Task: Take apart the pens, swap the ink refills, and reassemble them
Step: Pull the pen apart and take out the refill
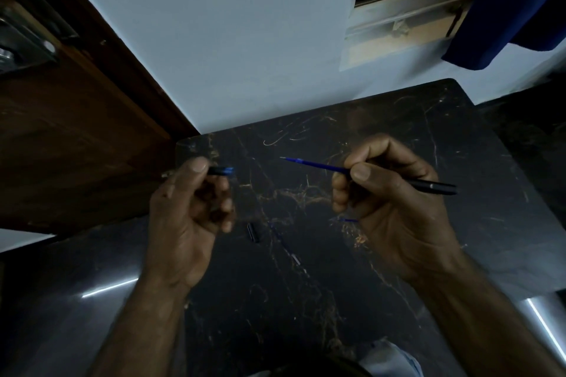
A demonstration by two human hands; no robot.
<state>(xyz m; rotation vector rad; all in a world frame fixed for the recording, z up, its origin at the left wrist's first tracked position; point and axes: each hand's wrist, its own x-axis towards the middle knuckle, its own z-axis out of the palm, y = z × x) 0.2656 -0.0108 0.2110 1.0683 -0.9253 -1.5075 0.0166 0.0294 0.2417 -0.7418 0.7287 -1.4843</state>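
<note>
Holding a black pen barrel (435, 186) in the right hand (395, 190), thumb and fingers pinched round it; a blue refill (315, 165) sticks out of the barrel's front end and points left, its tip in the air above the table (398, 119). Barrel's rear end extends right, past the hand.

Left hand (190, 208) raised at similar height, well apart from the right. Thumb and curled fingers clamp a short black pen piece with a blue end (222, 171); the blue end faces right, toward the refill tip. Piece is blurred; exact part cannot be told.

On the dark marble-patterned table, between and nearer than the two hands: a small black cap-like part (253, 232) lying flat, and just right of it a thin dark refill (286, 246) lying diagonally with a pale end nearer the viewer. A short blue bit (349, 220) shows by the right hand's lower edge; what it belongs to cannot be told.

Far side: pale wall (229, 40); brown wooden door (61, 116) far left; blue cloth (514, 9) hanging far right.
</note>
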